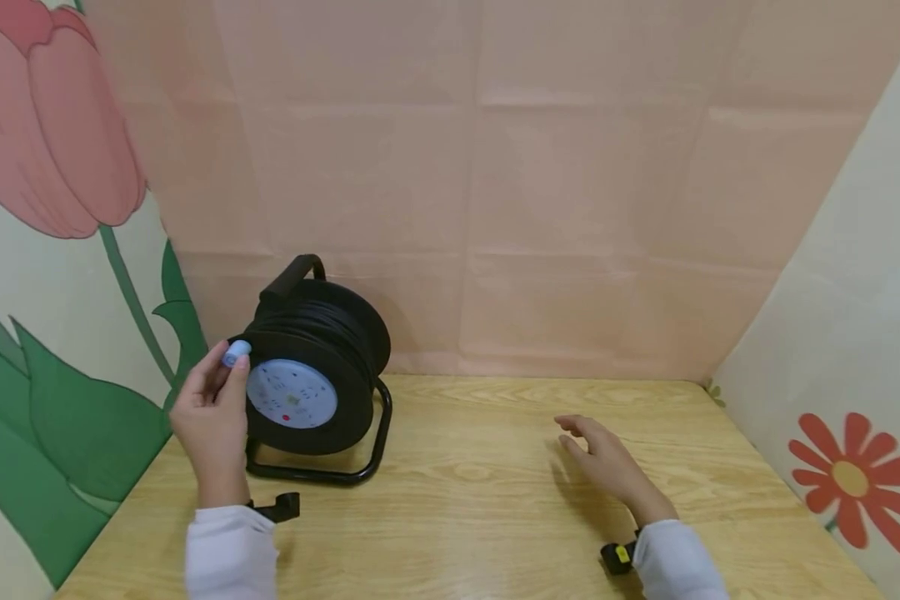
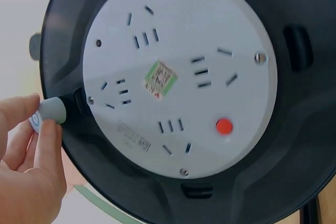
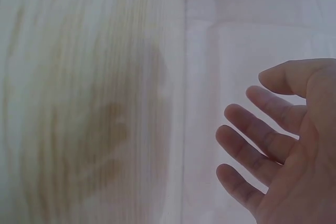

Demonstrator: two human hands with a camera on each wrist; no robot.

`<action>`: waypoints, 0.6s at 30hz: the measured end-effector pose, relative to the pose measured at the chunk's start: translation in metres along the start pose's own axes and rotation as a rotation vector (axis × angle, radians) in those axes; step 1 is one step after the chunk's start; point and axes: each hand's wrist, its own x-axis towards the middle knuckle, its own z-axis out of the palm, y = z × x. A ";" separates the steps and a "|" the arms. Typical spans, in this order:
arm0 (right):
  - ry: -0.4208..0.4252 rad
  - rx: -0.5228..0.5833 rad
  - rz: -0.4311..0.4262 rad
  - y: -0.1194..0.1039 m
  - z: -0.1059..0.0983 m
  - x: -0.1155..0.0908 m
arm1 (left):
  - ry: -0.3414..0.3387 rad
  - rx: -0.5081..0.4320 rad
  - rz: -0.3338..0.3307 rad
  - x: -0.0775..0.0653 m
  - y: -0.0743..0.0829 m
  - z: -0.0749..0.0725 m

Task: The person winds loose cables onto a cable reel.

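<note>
A black cable reel (image 1: 307, 333) stands on the left of the table, with black cord wound on its drum. Its round pale socket panel (image 2: 178, 77) carries several socket slots, a red button (image 2: 224, 126) and a sticker. At the reel's left rim, my left hand (image 1: 217, 408) pinches a small pale-blue crank knob (image 2: 52, 111) between thumb and fingers. My right hand (image 1: 607, 458) hovers over the right side of the table, holding nothing. In the right wrist view its fingers (image 3: 257, 135) are spread and loosely bent.
The light wood table (image 1: 465, 500) meets a pinkish sheet (image 1: 495, 208) at the back. A black tubular stand (image 1: 322, 477) supports the reel. Walls with painted flowers rise at left and right. A dark camera mount (image 1: 285, 507) sits at the left wrist.
</note>
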 end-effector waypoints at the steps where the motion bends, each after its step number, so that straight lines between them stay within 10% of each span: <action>1: -0.001 -0.003 -0.003 0.000 0.000 0.000 | -0.006 0.017 0.012 -0.001 0.000 0.001; 18: -0.010 -0.010 -0.004 0.000 0.001 -0.002 | -0.060 0.107 0.147 -0.005 -0.001 0.005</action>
